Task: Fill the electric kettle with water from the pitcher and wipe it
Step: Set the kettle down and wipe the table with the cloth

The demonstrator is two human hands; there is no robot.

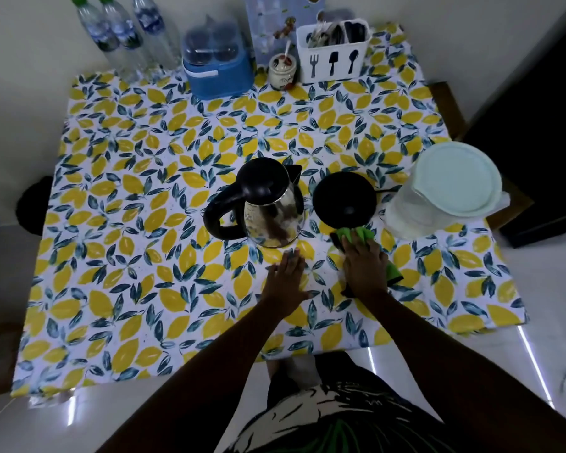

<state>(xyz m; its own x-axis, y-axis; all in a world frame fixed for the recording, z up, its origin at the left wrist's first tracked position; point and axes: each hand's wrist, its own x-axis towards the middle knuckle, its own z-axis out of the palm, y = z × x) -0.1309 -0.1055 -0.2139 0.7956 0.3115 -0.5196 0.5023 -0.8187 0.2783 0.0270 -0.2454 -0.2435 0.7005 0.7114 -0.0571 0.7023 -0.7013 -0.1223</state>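
Note:
A steel electric kettle [268, 204] with a black lid and handle stands mid-table, lid shut. Right of it lies its round black base [343, 197]. A translucent pitcher [438, 197] with a pale lid stands at the right edge. My right hand [365, 266] presses on a green cloth [356, 235] that touches the near rim of the base. My left hand [288, 276] lies flat on the table just in front of the kettle, fingers spread, holding nothing.
The table carries a lemon-print cloth [144, 223]. Along the far edge stand three water bottles [125, 34], a blue lidded box [216, 63], a small jar [283, 70] and a white cutlery holder [332, 52]. A dark chair [35, 204] sits at the left.

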